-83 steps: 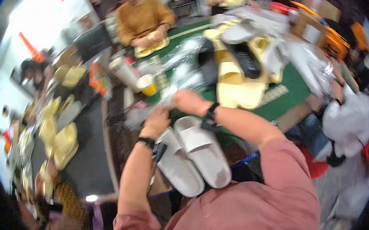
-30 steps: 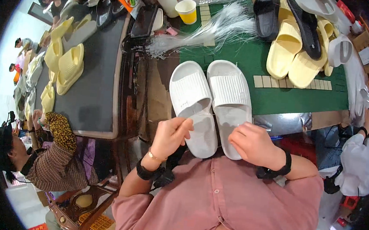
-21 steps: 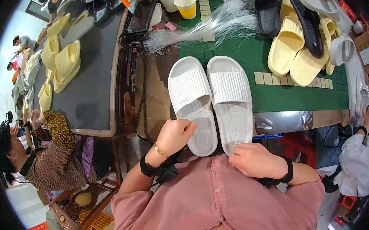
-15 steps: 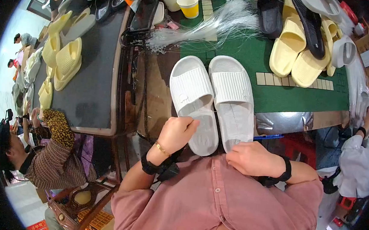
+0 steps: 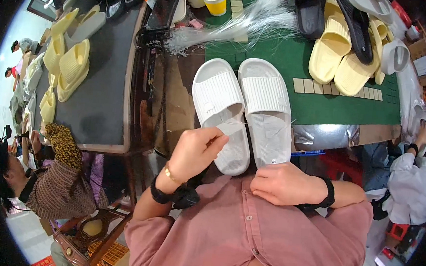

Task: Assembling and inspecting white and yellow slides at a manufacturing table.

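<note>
Two white ribbed slide slippers, a left one (image 5: pixel 219 96) and a right one (image 5: pixel 266 94), lie side by side before me, toes pointing away and heels toward my shirt. A thin clear strand shows near the inner sides of their straps. My left hand (image 5: pixel 197 150) is closed in a pinch over the left slipper's outer heel edge; anything between its fingertips is too small to name. Just below the right slipper's heel is my right hand (image 5: pixel 283 183), its fingers curled together and their contents hidden. A small round sticker (image 5: pixel 273 161) shows on that heel.
A bundle of clear plastic strands (image 5: pixel 240 28) lies on the green mat (image 5: pixel 323 108) beyond the slippers. Yellow slides (image 5: pixel 329 54) and black ones (image 5: pixel 310 14) are piled at right. A yellow-and-white cup (image 5: pixel 214 2) stands behind. Co-workers sit at left and right.
My right hand has slid left and off the right slipper's heel, uncovering the round sticker. My left hand has moved slightly left. The slippers and background sit a little higher in view.
</note>
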A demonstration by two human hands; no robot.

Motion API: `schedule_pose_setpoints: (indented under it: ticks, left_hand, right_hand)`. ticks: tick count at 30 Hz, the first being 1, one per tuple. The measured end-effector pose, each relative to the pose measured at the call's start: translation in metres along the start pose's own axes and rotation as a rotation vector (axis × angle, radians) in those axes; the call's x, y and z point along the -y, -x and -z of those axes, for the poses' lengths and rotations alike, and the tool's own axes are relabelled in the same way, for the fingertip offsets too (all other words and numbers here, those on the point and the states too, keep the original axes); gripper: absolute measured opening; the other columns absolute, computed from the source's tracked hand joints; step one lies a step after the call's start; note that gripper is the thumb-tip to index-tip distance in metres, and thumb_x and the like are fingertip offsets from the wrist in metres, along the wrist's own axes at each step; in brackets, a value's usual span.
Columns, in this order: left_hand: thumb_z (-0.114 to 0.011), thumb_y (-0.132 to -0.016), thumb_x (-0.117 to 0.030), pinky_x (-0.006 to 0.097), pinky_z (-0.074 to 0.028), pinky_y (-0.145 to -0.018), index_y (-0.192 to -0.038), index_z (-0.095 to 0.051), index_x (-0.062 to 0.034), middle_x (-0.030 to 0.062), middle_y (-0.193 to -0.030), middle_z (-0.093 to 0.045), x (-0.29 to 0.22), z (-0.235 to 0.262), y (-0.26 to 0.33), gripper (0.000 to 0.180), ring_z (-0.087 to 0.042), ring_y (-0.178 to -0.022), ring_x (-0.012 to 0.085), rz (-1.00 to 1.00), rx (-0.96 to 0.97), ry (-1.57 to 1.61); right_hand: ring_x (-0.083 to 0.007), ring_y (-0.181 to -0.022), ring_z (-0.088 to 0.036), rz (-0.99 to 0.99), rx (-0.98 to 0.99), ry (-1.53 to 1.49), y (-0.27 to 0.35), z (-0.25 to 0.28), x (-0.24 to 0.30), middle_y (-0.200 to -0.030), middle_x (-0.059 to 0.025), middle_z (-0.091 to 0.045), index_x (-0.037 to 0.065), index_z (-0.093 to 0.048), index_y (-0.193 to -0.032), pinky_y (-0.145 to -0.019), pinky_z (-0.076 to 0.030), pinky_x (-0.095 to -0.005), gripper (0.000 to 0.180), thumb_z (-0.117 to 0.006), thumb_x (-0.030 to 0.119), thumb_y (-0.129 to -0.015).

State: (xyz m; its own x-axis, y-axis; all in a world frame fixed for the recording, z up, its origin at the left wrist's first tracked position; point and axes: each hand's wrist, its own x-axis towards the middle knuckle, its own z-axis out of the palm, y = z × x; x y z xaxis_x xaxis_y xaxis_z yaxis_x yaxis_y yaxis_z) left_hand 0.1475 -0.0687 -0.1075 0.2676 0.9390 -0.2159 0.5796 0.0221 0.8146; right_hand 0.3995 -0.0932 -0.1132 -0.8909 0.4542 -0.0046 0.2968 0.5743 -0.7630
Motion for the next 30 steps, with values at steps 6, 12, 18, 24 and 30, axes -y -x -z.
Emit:
schedule_pose_setpoints:
  ticks: [6,12,18,24,30]
  left_hand:
    - [-0.070,-0.071,-0.004,0.031,-0.050,-0.054,-0.092,-0.072,-0.0052,0.0117,-0.078,-0.066,-0.077,0.035,0.025,0.022,-0.065,-0.064,0.0218,-0.728,0.071,-0.181]
    - [-0.059,-0.074,-0.015,0.030,-0.044,-0.044,-0.103,-0.064,-0.0005,0.0065,-0.074,-0.059,-0.115,0.033,0.057,0.033,-0.060,-0.054,0.0189,-1.124,0.090,0.058]
    - [-0.071,-0.067,-0.016,0.028,-0.047,-0.056,-0.086,-0.069,-0.0038,0.0062,-0.081,-0.060,-0.136,0.004,0.067,0.022,-0.059,-0.070,0.0217,-0.896,-0.251,0.299]
    - [-0.073,-0.074,-0.015,0.030,-0.046,-0.054,-0.089,-0.068,0.0022,0.0074,-0.084,-0.060,-0.129,0.005,0.050,0.023,-0.057,-0.069,0.0158,-1.173,-0.390,0.083]
    - [-0.067,-0.074,-0.014,0.029,-0.045,-0.048,-0.101,-0.068,-0.0007,0.0071,-0.077,-0.060,-0.120,0.017,0.050,0.030,-0.055,-0.060,0.0159,-1.037,-0.103,0.085]
  right_hand:
    - [-0.0274,-0.077,-0.061,0.009,-0.062,0.080,-0.006,0.006,0.010,-0.081,-0.0082,-0.056,0.006,-0.057,-0.085,-0.062,-0.052,-0.0395,0.013,-0.064,0.017,-0.080]
    - [-0.0258,-0.074,-0.059,0.116,-0.039,0.050,-0.002,0.008,0.018,-0.080,-0.0070,-0.054,0.006,-0.056,-0.084,-0.060,-0.050,-0.0377,0.016,-0.065,0.012,-0.073]
    - [-0.0231,-0.071,-0.056,0.178,-0.120,0.114,-0.003,0.011,0.016,-0.078,-0.0063,-0.052,0.007,-0.056,-0.080,-0.058,-0.048,-0.0339,0.016,-0.066,0.012,-0.068]
    - [-0.0255,-0.072,-0.056,-0.028,-0.308,0.309,-0.005,0.013,0.006,-0.078,-0.0065,-0.053,0.009,-0.056,-0.080,-0.059,-0.048,-0.0353,0.015,-0.065,0.010,-0.068]
    - [-0.0283,-0.068,-0.059,-0.202,-0.462,0.368,0.011,0.016,0.004,-0.074,-0.0095,-0.057,0.005,-0.061,-0.081,-0.059,-0.049,-0.0377,0.010,-0.068,0.003,-0.075]
